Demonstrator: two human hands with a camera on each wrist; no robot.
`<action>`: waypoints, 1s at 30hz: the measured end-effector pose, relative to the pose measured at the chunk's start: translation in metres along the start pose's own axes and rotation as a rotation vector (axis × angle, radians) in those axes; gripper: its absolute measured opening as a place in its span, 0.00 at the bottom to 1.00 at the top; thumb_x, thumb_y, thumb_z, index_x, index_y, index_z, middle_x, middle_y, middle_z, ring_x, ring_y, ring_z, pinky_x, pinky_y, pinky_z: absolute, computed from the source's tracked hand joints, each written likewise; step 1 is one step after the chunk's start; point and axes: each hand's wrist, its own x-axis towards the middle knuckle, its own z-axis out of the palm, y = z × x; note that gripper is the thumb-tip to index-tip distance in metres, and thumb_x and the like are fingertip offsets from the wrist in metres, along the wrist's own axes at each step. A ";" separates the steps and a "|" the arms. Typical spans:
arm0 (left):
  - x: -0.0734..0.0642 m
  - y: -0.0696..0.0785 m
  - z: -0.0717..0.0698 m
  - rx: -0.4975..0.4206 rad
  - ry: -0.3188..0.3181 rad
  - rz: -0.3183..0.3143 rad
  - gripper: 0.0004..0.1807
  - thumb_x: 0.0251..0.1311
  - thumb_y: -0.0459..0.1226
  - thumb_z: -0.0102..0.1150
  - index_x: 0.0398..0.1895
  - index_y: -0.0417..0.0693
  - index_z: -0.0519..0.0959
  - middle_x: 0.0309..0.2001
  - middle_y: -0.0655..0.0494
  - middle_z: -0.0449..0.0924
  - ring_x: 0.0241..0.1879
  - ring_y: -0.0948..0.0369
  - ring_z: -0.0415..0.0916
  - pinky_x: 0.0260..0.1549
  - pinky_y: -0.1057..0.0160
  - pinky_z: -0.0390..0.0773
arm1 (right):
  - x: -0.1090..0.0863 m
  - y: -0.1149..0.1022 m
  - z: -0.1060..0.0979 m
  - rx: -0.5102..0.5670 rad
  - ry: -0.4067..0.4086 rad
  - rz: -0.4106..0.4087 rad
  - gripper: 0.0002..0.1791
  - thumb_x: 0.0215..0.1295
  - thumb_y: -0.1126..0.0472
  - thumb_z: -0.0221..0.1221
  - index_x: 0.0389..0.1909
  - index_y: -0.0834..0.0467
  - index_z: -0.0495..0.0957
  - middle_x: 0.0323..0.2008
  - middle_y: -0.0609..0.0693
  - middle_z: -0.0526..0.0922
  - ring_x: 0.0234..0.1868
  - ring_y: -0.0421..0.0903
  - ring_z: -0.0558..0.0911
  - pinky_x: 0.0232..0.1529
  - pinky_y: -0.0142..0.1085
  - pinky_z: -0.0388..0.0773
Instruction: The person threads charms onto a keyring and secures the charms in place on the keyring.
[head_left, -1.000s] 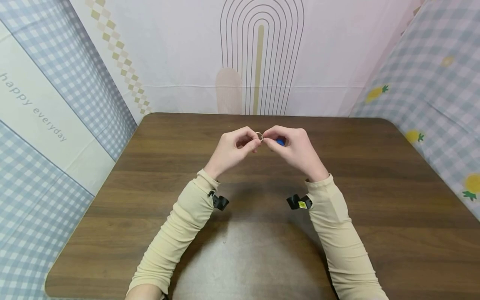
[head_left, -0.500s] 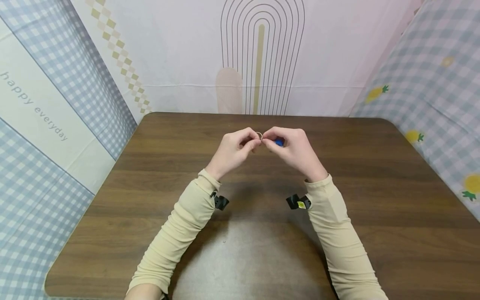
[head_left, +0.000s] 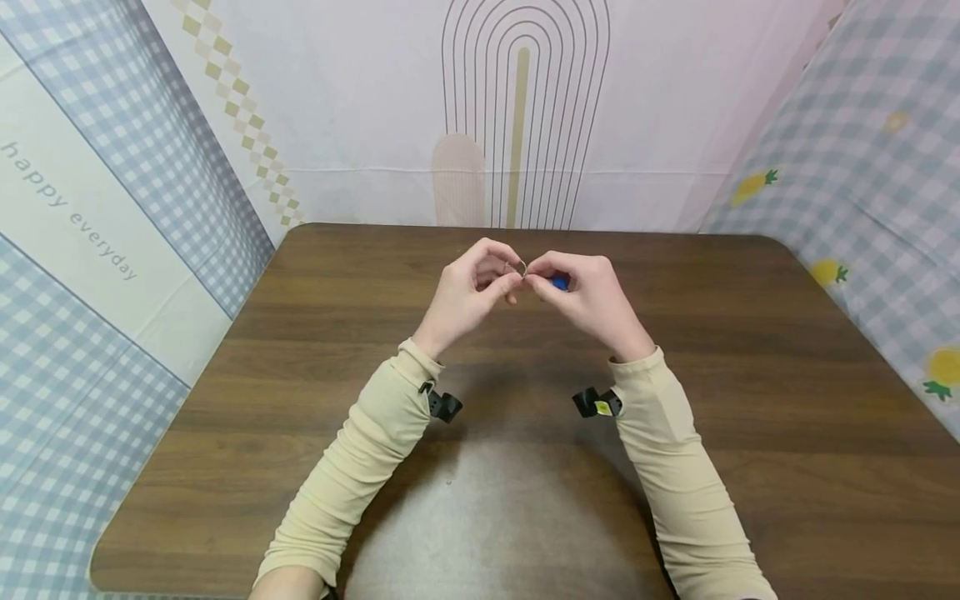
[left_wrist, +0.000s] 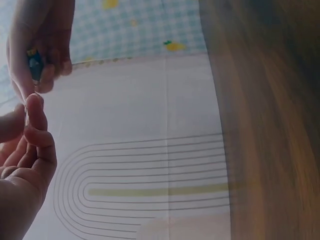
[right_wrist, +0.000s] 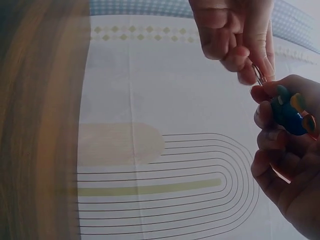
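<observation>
My hands meet above the far middle of the table around a small metal key ring. The left hand has thumb and index finger at the ring; its other fingers are bent behind. With thumb and index finger the right hand pinches the ring's other side. A blue keychain charm with green and orange parts hangs from the ring inside the right hand, against its fingers. In the left wrist view the charm is partly covered by the right fingers, and the left fingertips mostly hide the ring.
Under the arms lies a brown wood-grain table with rounded corners. A white cloth backdrop with arch lines stands behind it. Checked cloths hang at the sides. A black wrist camera sits on each sleeve.
The left index finger has lifted and its fingers have spread a little, showing more of the palm side. The right hand and the charm have barely shifted.
</observation>
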 end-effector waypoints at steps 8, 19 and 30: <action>0.002 -0.002 -0.001 -0.122 0.034 -0.091 0.12 0.64 0.27 0.57 0.50 0.31 0.74 0.30 0.32 0.81 0.21 0.61 0.79 0.25 0.66 0.81 | 0.001 0.000 0.004 -0.026 -0.008 0.014 0.04 0.61 0.65 0.63 0.35 0.62 0.83 0.27 0.52 0.86 0.27 0.41 0.78 0.31 0.25 0.71; 0.004 -0.003 -0.002 -0.165 0.027 -0.170 0.12 0.65 0.27 0.55 0.50 0.29 0.77 0.27 0.43 0.82 0.20 0.65 0.78 0.27 0.63 0.82 | 0.000 0.006 0.006 -0.063 -0.020 -0.009 0.03 0.61 0.66 0.63 0.32 0.62 0.83 0.26 0.52 0.85 0.25 0.42 0.77 0.30 0.27 0.71; 0.009 -0.002 0.000 -0.101 0.012 -0.180 0.09 0.66 0.28 0.54 0.43 0.30 0.80 0.27 0.43 0.79 0.21 0.67 0.73 0.25 0.69 0.79 | 0.006 0.012 0.002 -0.033 -0.063 -0.066 0.03 0.62 0.68 0.61 0.31 0.61 0.83 0.24 0.50 0.83 0.25 0.39 0.76 0.30 0.26 0.70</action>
